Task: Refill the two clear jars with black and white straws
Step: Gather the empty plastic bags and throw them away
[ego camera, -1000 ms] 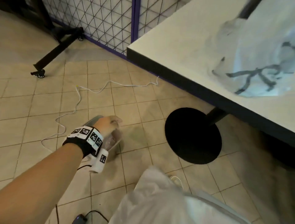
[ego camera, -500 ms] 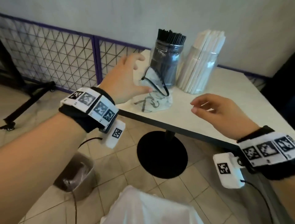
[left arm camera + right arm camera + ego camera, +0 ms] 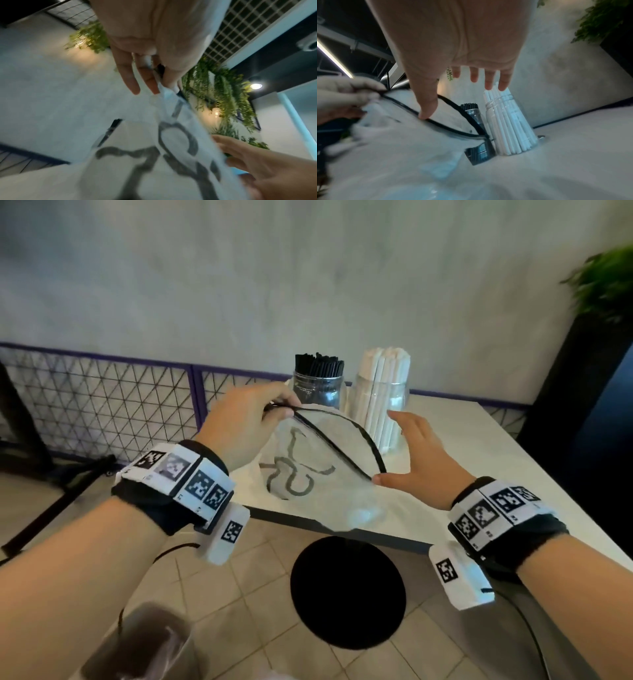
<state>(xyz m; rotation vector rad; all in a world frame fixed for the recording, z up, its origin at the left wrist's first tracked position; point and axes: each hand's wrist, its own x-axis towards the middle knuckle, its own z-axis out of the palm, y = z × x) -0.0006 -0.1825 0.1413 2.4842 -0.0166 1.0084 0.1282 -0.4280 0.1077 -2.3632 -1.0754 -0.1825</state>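
Note:
Two clear jars stand at the far side of the white table [image 3: 479, 460]. The left jar [image 3: 318, 390] holds black straws and the right jar [image 3: 382, 405] holds white straws [image 3: 506, 128]. In front of them is a clear plastic bag [image 3: 322, 474] with a black rim and grey printed marks, raised off the tabletop. My left hand [image 3: 279, 409] pinches the bag's rim at its upper left corner [image 3: 163, 88]. My right hand [image 3: 406, 451] is flat with straight fingers, and its thumb [image 3: 426, 113] touches the black rim on the right. What is in the bag is unclear.
A metal bin [image 3: 144, 642] stands on the tiled floor at lower left, with the table's round black base [image 3: 347, 590] beside it. A wire mesh fence [image 3: 102, 412] runs along the grey wall behind the table. A dark planter with a green plant [image 3: 606, 285] stands at right.
My left hand came up from the bin on the floor to the table and took hold of the bag's rim. The right hand moved in, and its thumb now touches the raised bag.

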